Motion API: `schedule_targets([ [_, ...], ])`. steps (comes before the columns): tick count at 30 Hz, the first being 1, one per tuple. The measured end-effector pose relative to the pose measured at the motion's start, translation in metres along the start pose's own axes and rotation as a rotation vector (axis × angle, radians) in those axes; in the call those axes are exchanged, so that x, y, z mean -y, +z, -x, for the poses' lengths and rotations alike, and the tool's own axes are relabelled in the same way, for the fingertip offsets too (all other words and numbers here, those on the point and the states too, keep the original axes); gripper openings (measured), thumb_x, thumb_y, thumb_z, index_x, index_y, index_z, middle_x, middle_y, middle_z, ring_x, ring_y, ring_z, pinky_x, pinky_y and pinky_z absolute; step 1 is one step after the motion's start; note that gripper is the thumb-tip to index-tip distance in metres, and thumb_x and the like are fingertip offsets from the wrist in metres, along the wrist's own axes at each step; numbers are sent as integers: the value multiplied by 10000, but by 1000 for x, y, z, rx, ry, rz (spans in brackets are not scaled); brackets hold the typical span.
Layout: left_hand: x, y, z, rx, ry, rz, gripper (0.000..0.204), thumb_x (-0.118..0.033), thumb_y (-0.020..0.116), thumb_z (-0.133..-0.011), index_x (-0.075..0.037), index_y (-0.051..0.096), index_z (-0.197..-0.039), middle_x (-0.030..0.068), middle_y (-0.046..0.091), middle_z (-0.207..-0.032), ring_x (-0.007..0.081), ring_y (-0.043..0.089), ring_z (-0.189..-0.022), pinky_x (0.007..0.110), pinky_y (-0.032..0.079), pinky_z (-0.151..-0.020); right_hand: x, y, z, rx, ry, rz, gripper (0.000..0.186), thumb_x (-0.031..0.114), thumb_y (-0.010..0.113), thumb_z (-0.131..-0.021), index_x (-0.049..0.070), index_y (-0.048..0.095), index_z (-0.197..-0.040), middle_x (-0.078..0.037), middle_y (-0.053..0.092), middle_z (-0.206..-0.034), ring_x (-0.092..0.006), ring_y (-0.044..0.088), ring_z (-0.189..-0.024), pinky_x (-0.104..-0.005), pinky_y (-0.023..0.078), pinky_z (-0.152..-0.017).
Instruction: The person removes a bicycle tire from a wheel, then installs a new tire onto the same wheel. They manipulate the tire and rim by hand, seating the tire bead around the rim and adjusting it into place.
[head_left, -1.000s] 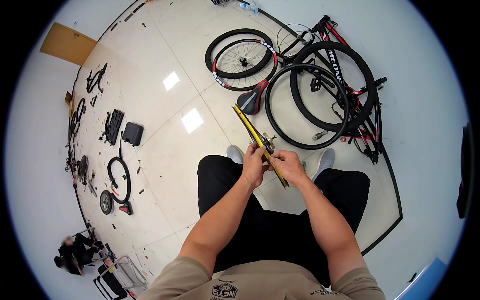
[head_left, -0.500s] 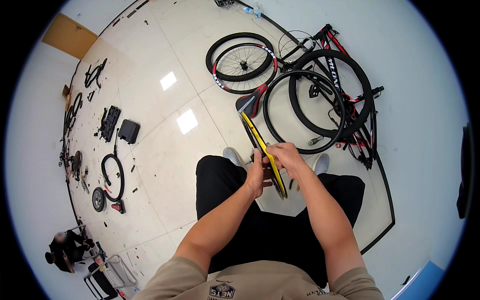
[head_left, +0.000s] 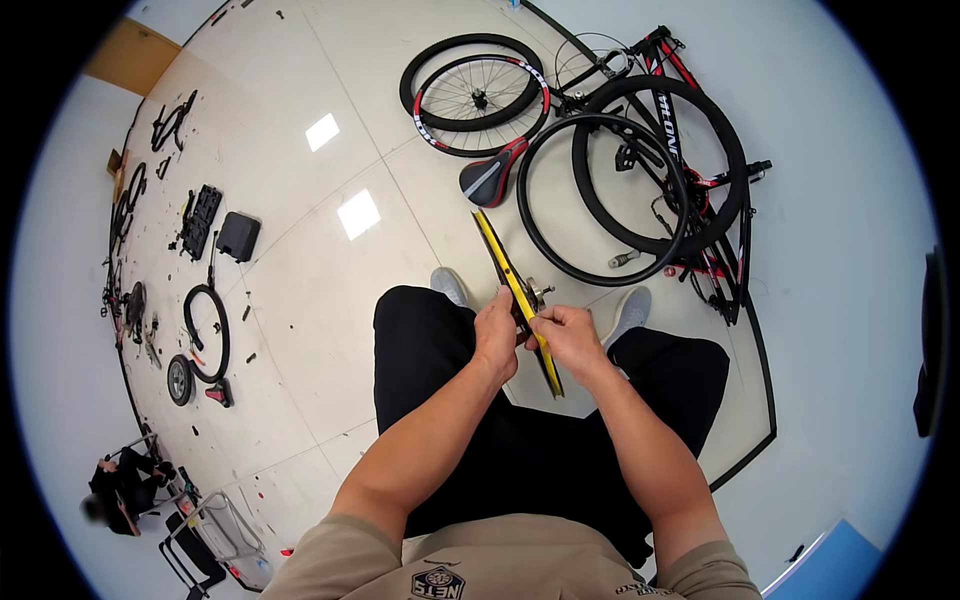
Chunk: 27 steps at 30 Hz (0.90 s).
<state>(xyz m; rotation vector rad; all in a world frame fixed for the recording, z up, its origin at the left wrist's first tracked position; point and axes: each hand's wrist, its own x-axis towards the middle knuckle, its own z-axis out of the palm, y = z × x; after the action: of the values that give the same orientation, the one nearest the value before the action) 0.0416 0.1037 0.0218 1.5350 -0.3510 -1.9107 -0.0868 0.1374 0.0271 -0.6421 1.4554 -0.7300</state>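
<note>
Two hands (head_left: 495, 338) grip a yellow rim (head_left: 511, 281) edge-up, floor (head_left: 320, 290) spreading left, black tyre (head_left: 598, 279) close right.

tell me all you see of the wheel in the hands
The wheel is seen nearly edge-on, with a yellow band around its outside, tape or paint I can't tell, and no tyre on it. Its side looks dark; a metallic hub sticks out on the right. It slants from upper left to lower right above the floor, held by the left hand and right hand.

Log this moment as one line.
left hand: holding yellow-rimmed wheel | right hand: fingers on same wheel | saddle: on floor
</note>
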Motion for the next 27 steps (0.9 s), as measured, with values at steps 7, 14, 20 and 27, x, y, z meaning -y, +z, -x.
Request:
schedule_targets([
  [7, 32, -9, -4, 153, -125, 129, 314, -329, 351, -1085, -105, 569, -1119, 48, 626, -1074, 220, 592, -1055, 480, 484, -892, 6, 8, 19, -152, 0, 72, 247, 178, 657, -923, -60, 713, -959, -63, 672, -767, -99, 557, -638, -269, 444, -572],
  [14, 29, 5, 20, 82, -139, 82, 323, -338, 352, -1096, -85, 551, -1125, 61, 619, -1105, 202, 611, -1022, 479, 489, -906, -1, 6, 15, -191, -5, 73, 227, 169, 677, -927, -52, 713, -963, -47, 672, -788, -96, 562, -666, -260, 455, -590],
  [20, 30, 7, 21, 93, -140, 112, 319, -335, 385, -1092, -77, 565, -1138, 63, 637, -1074, 196, 625, -960, 464, 501, -884, -12, 7, 17, -215, -80, 23, 180, 130, 664, -935, -46, 699, -955, -64, 696, -814, -100, 623, -724, -257, 500, -655],
  [27, 34, 3, 15, 115, -159, 130, 281, -328, 431, -1076, -91, 575, -1119, 50, 642, -1035, 181, 615, -926, 438, 503, -866, -3, 7, 23, -212, -28, 47, 168, 114, 649, -948, -49, 687, -944, -67, 703, -824, -102, 639, -730, -253, 510, -664],
])
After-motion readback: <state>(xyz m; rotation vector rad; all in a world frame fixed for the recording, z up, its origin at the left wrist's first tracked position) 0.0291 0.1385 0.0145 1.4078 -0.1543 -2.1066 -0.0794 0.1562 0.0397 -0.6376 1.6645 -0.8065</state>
